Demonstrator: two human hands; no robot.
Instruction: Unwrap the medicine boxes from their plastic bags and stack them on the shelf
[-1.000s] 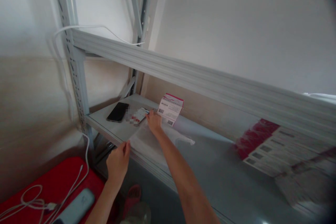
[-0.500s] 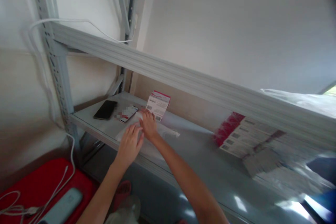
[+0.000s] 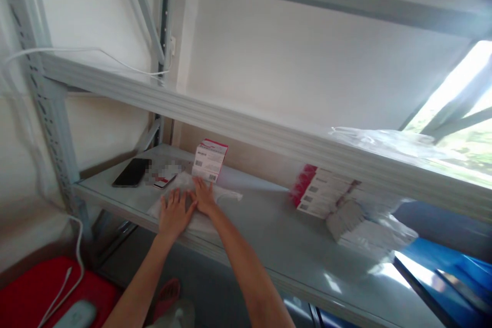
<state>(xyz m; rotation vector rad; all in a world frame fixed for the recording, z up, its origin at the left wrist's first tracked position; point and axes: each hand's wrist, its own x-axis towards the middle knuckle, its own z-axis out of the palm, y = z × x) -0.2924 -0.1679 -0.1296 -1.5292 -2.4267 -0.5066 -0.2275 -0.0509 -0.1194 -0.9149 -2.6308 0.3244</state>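
Note:
A thin, translucent white plastic bag (image 3: 202, 221) lies flat on the grey metal shelf. On its left part rests my left hand (image 3: 175, 213), palm down with fingers spread. My right hand (image 3: 204, 197) presses flat on the bag just beside it, thumb side near the left hand's thumb. Behind my right hand a white and pink printed box (image 3: 210, 161) stands upright. To the left of the bag are a phone with a lit screen (image 3: 165, 179), partly blurred out, and a dark phone (image 3: 132, 172).
Several similar pink and white boxes (image 3: 319, 192) in clear plastic stand to the right, with a grey stack (image 3: 346, 218) beside them. A shelf beam (image 3: 238, 125) crosses above my hands. At lower left, a white cable (image 3: 79, 246) hangs by a red stool (image 3: 38, 287).
The view has swung right and up, so everything sits further left and more of the window shows. My hands have flattened onto the bag, with the left fingers spreading.

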